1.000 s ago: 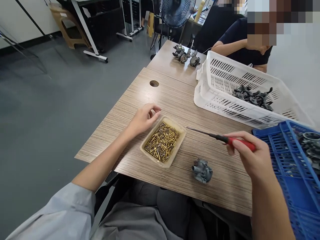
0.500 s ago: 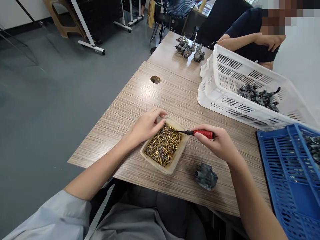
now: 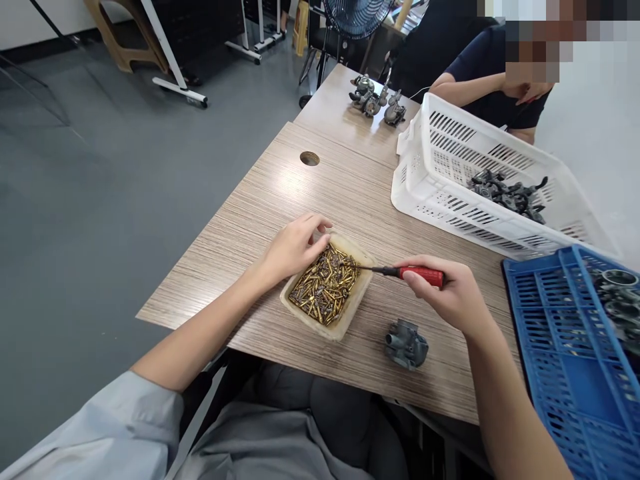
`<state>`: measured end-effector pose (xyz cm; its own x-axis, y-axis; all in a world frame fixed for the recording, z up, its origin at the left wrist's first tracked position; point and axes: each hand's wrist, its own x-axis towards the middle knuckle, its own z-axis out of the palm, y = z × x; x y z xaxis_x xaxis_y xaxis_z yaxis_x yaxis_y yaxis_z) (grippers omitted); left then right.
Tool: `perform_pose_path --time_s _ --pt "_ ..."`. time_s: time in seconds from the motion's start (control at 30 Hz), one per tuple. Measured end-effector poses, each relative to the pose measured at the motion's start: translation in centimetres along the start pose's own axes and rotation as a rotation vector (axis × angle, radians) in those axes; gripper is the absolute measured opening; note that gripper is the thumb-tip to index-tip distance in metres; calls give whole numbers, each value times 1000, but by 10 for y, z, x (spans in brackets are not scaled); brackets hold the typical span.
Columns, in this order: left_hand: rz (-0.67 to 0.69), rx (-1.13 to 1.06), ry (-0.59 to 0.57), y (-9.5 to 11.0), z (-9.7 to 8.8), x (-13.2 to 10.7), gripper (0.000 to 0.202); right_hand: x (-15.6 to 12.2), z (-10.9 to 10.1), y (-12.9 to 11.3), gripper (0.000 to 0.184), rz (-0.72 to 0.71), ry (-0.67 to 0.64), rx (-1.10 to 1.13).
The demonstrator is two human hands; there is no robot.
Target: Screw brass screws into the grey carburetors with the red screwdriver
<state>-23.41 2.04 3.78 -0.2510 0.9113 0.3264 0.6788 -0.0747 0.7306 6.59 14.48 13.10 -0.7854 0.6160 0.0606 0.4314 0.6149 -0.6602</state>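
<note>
A shallow, off-white plastic tray [image 3: 357, 308] holds a heap of small brass-coloured screw-like parts [image 3: 323, 287]. My left hand [image 3: 296, 247] lies along the tray's far-left rim, with fingers bent round the far corner and the thumb on the inner side. In my right hand [image 3: 445, 293] is a screwdriver [image 3: 423, 275] with a red and black handle. Its thin shaft crosses the tray's right rim, and the tip is among the brass parts. A grey metal carburetor body [image 3: 406, 345] sits on the table, below and left of my right hand.
A white slatted crate [image 3: 450, 207] with dark metal parts stands at the back right. Nearer is a blue crate [image 3: 545, 333] with more metal parts. Several carburetors [image 3: 370, 97] sit at the table's far end. A person [image 3: 475, 83] sits beyond the white crate.
My right hand has moved right, drawing the screwdriver's tip back towards the tray's right rim. My left hand stays at the tray. The view has shifted slightly.
</note>
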Motion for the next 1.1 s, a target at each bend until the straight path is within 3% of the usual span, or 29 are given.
perform_pose_path --time_s 0.1,0.27,0.4,0.63,0.83,1.1 --pt "12 2 -6 0 0 1 17 3 4 -2 27 -43 77 -74" --pt "14 3 -5 0 -1 1 18 -1 20 -16 24 -109 -78 -80" --pt "9 5 -8 0 -1 1 18 -15 21 -29 24 -145 -126 -87" --pt "25 15 -8 -1 0 1 18 -25 11 -26 18 -163 71 -222" --pt "7 15 -18 0 -1 1 19 -37 23 -39 21 -230 -76 -200" --pt "13 22 -21 0 -2 1 20 -41 17 -31 17 -238 67 -371"
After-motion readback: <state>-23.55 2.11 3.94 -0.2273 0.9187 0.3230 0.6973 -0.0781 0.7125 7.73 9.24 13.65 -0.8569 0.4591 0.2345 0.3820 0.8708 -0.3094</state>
